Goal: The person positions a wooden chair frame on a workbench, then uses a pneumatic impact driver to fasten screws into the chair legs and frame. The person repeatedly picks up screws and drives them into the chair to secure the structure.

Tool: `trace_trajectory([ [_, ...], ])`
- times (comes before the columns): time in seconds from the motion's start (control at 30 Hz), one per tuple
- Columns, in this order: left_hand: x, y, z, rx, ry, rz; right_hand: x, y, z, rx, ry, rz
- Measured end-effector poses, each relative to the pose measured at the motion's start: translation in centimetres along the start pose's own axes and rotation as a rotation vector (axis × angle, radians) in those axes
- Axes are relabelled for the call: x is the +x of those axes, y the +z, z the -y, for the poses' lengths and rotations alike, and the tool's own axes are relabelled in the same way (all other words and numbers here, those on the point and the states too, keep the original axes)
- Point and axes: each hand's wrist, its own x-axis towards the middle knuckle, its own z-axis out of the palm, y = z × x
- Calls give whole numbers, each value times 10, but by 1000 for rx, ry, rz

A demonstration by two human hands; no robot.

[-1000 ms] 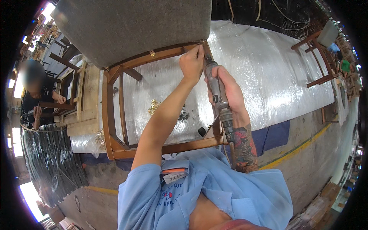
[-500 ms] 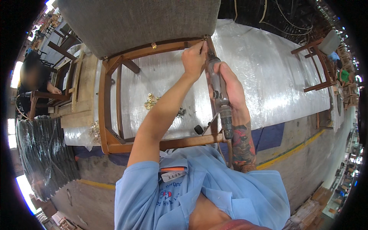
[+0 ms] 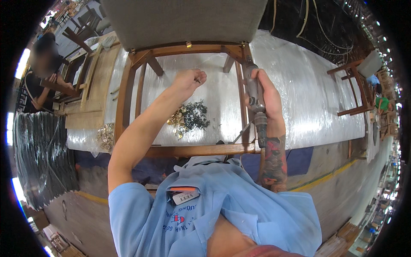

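Lettering (image 3: pixel 187 208) marks the blue shirt (image 3: pixel 265 222); right hand (image 3: pixel 270 96) grasps a pneumatic driver (image 3: pixel 258 107) along a wooden chair frame (image 3: pixel 195 150) at the front edge of the plastic-covered counter (image 3: pixel 308 85); left hand (image 3: pixel 187 81) half-curled, contents unclear; concrete floor (image 3: pixel 92 214) below.

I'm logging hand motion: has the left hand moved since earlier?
Yes: the left hand moved left, away from the far right corner of the wooden frame.

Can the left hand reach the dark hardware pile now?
Probably yes: the left hand is over the opening in the chair frame, near the dark hardware pile, with nothing visible between hand and pile.
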Motion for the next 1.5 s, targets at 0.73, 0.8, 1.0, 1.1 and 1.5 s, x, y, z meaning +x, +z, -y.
trace_trajectory([
  [0.73,8,-19,-40,18,135,142,-63,59,-44,-277,123,208],
  [0.8,11,-21,-38,44,120,136,-65,61,-45,-321,101,183],
  [1.0,20,-20,-27,268,250,-31,-67,59,-55,-471,-31,174],
  [1.1,14,-14,-26,253,260,-63,-75,76,-48,-479,-26,132],
  [1.5,4,-13,-40,103,146,95,-75,75,-44,-514,15,159],
])
